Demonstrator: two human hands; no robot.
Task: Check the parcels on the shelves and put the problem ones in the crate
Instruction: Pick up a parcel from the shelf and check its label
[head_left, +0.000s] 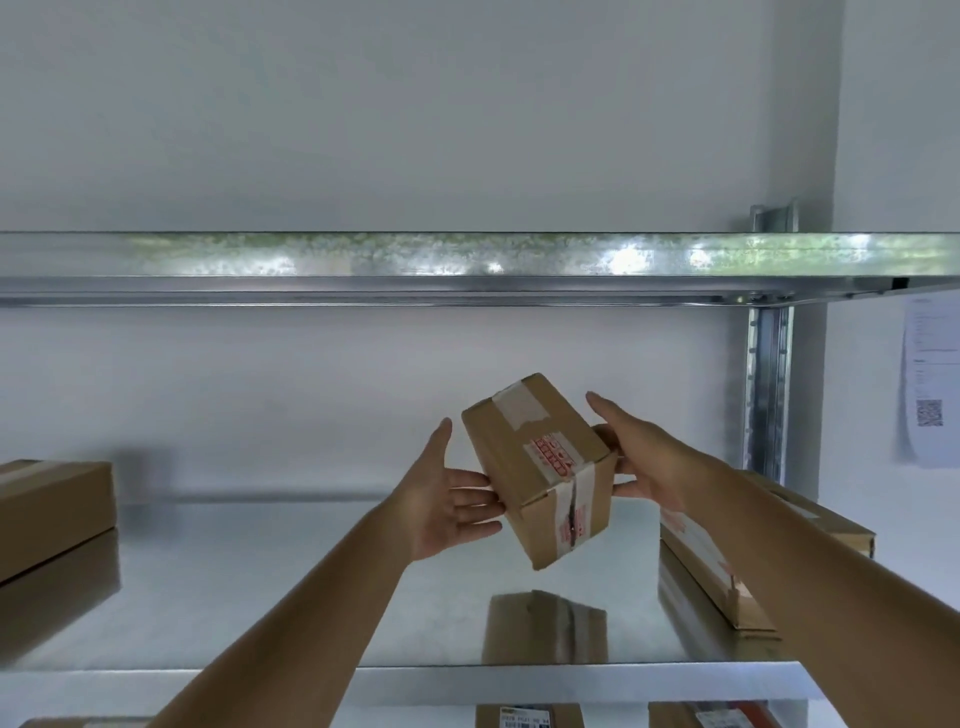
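A small cardboard parcel (535, 467) hangs tilted above the metal shelf (311, 582), held between my two hands. Pale tape with red print runs over it, and the tape on the near face shows a dark split along the seam. My left hand (447, 499) presses straight fingers against the parcel's left side, palm up. My right hand (644, 457) touches the right side with spread, extended fingers, some of them hidden behind the parcel. The crate is not in view.
A cardboard box (52, 514) stands at the shelf's left end, and a long flat parcel (727, 577) lies at the right under my forearm. Two labelled parcels (530, 717) (711, 717) sit on the shelf below. An upper shelf (467, 270), an upright (769, 389) and a wall sheet (930, 384) frame the bay.
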